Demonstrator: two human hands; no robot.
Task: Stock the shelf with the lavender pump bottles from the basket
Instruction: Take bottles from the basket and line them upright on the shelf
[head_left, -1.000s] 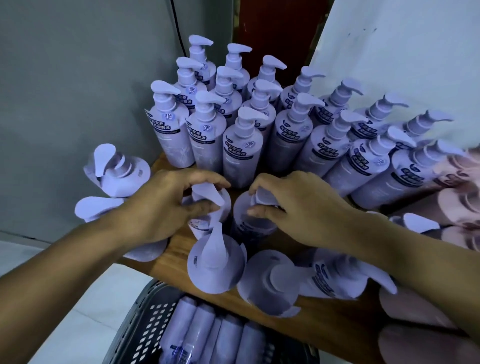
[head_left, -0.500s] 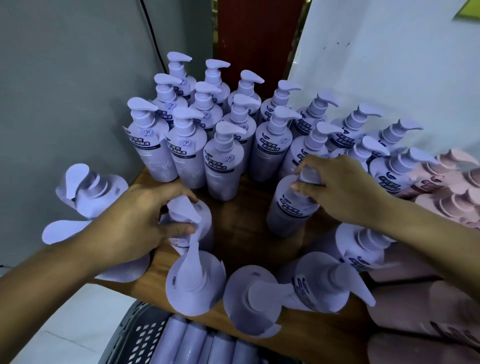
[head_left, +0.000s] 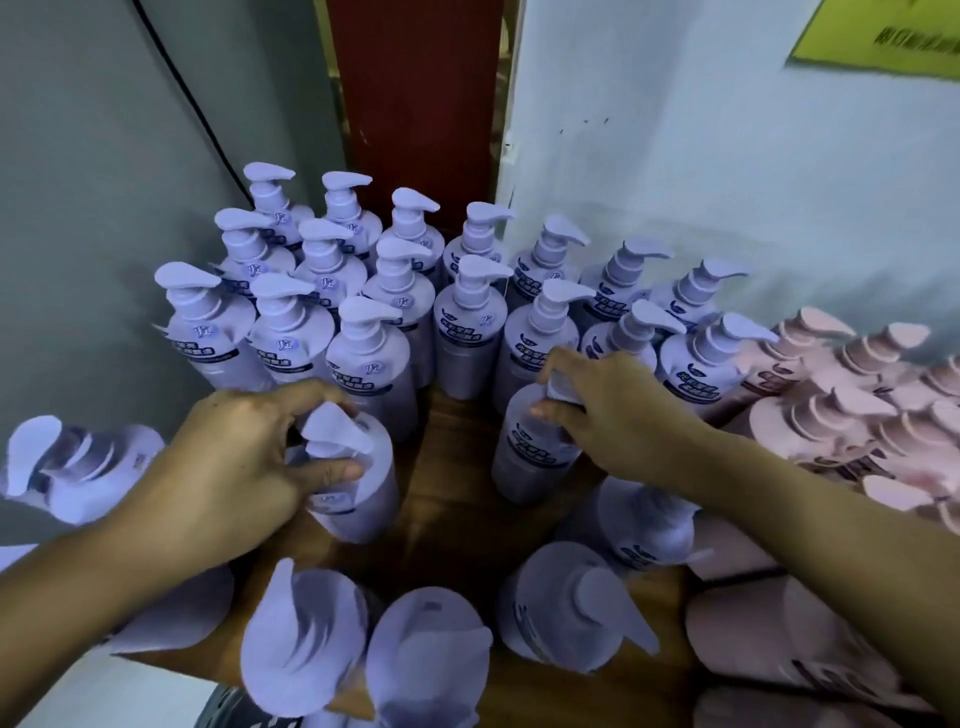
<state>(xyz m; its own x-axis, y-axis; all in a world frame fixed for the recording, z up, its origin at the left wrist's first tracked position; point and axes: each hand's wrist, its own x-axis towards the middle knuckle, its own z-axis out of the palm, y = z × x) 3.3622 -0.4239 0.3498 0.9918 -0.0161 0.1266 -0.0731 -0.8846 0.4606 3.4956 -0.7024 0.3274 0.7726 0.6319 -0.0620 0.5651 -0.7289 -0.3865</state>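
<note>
Several lavender pump bottles (head_left: 470, 312) stand in rows on the wooden shelf (head_left: 457, 519). My left hand (head_left: 244, 467) grips the pump neck of one lavender bottle (head_left: 363, 493) standing at the left front of the rows. Over on the right, the pump head of another lavender bottle (head_left: 524, 452) is held by my right hand (head_left: 608, 410), just in front of the back rows. Several more lavender bottles (head_left: 426, 654) stand along the shelf's near edge. Only a dark corner of the basket (head_left: 223, 712) shows at the bottom.
Pink pump bottles (head_left: 831, 415) crowd the shelf's right side. A grey wall (head_left: 78, 208) closes the left, a white wall (head_left: 727, 182) the right, with a red panel (head_left: 415, 104) between. More lavender bottles (head_left: 67, 467) sit lower left, beyond the shelf edge.
Both hands have carried their bottles farther back toward the rows. The right bottle has gone from the middle to the right side. The view has tilted up, so the basket is nearly out of sight.
</note>
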